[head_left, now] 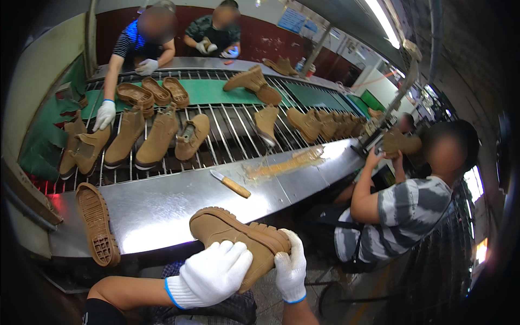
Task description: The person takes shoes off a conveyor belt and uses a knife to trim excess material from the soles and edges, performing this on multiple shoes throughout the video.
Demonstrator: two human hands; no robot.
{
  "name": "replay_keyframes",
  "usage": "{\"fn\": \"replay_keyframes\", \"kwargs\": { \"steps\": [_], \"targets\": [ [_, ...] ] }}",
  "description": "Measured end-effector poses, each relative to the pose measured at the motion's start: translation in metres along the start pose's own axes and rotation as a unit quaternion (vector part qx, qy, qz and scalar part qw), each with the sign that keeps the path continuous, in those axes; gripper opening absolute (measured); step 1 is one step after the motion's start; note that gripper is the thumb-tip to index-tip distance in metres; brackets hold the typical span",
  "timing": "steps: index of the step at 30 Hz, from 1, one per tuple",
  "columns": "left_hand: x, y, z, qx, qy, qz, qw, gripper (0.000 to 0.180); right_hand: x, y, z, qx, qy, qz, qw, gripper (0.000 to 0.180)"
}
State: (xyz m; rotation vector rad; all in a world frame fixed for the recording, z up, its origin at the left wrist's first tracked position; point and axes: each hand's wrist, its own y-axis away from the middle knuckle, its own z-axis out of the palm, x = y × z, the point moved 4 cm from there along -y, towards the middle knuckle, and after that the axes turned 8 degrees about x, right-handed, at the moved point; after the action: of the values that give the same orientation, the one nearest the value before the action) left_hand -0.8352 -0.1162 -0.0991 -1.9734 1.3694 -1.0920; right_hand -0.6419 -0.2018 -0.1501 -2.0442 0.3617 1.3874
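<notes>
A tan boot [216,226] with a thick ridged sole is held in front of me, over the near edge of the metal table, its sole side turned up and away. My left hand [214,273], in a white knitted glove, is closed on the boot's upper. My right hand [291,265], gloved alike, grips the boot at the sole's right end. On the table beyond lies a knife [232,184] with a wooden handle. A loose tan sole [96,225], tread showing, rests at the table's left edge.
Behind the metal table [162,208] runs a rod conveyor [227,146] carrying several tan boots [158,138] and loose soles [135,95]. Dried glue [287,164] streaks the table. Two people stand across the conveyor, one reaching toward the boots; another person [390,216] sits at right, holding a boot.
</notes>
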Motion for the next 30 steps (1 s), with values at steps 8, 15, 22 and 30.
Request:
{"fn": "replay_keyframes", "kwargs": {
  "steps": [8,15,22,30],
  "targets": [
    [0.025,0.031,0.022,-0.036,0.005,0.116,0.993,0.038,-0.003,0.036,-0.038,-0.106,0.146,0.241,0.954,0.052],
    [0.03,0.078,0.022,-0.104,0.042,0.139,0.984,0.034,0.03,0.068,-0.02,-0.219,0.148,0.23,0.937,0.063],
    [0.029,0.104,0.014,-0.184,0.037,0.17,0.967,0.035,0.032,0.081,0.0,-0.312,0.198,0.285,0.885,0.06],
    [0.004,0.161,0.002,-0.209,0.062,0.259,0.941,0.042,0.091,0.109,0.049,-0.367,-0.084,0.406,0.833,0.065]
  ]
}}
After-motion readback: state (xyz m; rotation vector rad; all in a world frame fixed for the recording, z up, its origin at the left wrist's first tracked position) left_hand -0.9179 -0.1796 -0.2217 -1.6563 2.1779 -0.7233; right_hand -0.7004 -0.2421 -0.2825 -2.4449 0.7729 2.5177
